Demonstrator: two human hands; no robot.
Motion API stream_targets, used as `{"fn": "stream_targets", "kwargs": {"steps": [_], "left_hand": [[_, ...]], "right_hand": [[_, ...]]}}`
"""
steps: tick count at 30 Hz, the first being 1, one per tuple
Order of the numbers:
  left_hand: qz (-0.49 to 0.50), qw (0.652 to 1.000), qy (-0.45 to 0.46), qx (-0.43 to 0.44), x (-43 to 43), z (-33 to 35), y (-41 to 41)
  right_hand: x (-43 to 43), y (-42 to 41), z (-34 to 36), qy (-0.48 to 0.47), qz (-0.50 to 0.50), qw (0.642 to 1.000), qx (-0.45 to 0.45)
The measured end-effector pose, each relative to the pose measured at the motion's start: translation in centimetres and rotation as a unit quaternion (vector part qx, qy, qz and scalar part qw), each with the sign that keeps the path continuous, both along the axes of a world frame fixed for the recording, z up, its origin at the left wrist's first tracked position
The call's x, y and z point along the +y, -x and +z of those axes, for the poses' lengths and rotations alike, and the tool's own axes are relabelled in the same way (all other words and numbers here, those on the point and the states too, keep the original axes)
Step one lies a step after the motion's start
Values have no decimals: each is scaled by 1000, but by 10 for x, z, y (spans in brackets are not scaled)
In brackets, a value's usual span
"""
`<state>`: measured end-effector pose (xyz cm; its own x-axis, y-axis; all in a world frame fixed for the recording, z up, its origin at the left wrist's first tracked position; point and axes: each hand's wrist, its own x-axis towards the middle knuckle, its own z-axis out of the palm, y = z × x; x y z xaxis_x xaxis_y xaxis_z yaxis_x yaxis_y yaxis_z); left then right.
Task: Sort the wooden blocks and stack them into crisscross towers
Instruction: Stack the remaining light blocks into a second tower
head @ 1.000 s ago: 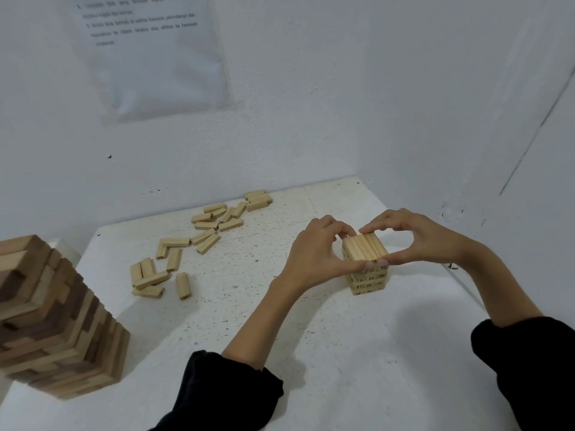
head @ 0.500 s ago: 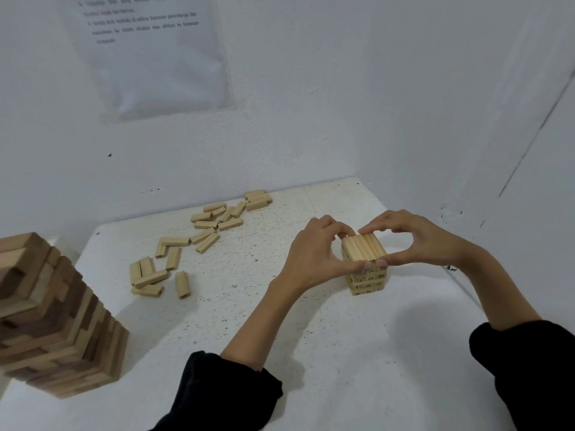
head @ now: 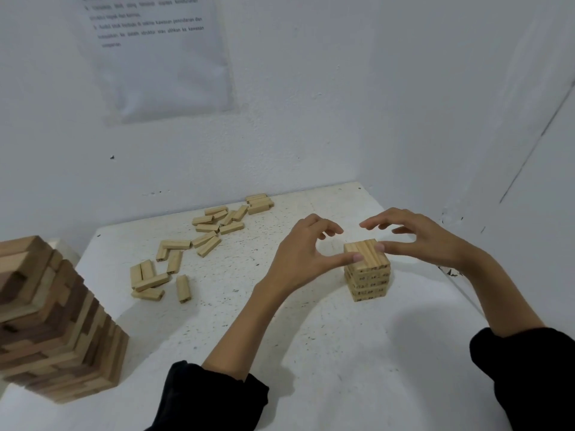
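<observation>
My left hand [head: 298, 253] and right hand [head: 426, 241], fingers loose, touch thumbs to the tower [head: 370, 272] top, grasping nothing.

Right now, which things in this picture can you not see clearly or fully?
Head view only.
Large tower: left part cut off by the frame edge.
Wall paper: top cut off; print too blurred to read.
Small tower: marks on block ends too small to read; far faces hidden by the tower itself.
</observation>
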<state>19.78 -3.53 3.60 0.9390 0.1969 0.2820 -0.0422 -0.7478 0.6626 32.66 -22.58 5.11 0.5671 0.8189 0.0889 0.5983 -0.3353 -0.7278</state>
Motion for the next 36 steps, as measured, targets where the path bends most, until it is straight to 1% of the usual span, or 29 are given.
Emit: {"fn": "stream_targets", "kwargs": {"steps": [6, 11, 14, 17, 19, 21, 23, 27, 30, 32, 36], "left_hand": [[36, 998, 7, -43, 42, 7, 17], [108, 992, 11, -58, 77, -4, 28], [166, 985, -1, -41, 99, -23, 31], [218, 976, -12, -24, 116, -45, 30], [241, 970, -35, -23, 124, -58, 27], [266, 962, -54, -28, 129, -66, 21], [283, 955, -76, -42, 135, -72, 13], [313, 939, -132, -45, 145, -83, -1], [325, 935, -137, -35, 154, -89, -6], [333, 933, -130, -30, 162, -91, -8], [339, 933, -124, -12, 172, -92, -13]], "right_hand": [[38, 20, 13, -54, -29, 997, -44], [101, 45, -1, -54, -100, 985, -128], [138, 62, -18, -48, -122, 983, -131], [169, 71, -47, -50, -133, 984, -105], [187, 71, -69, -40, -140, 985, -93], [203, 68, -87, -18, -156, 982, -106], [217, 60, -97, 10, -173, 975, -139], [248, 35, -97, 28, -189, 963, -191], [269, 14, -96, 48, -194, 955, -218], [280, 4, -96, 35, -190, 955, -223], [293, -7, -98, -38, -189, 950, -245]]}}
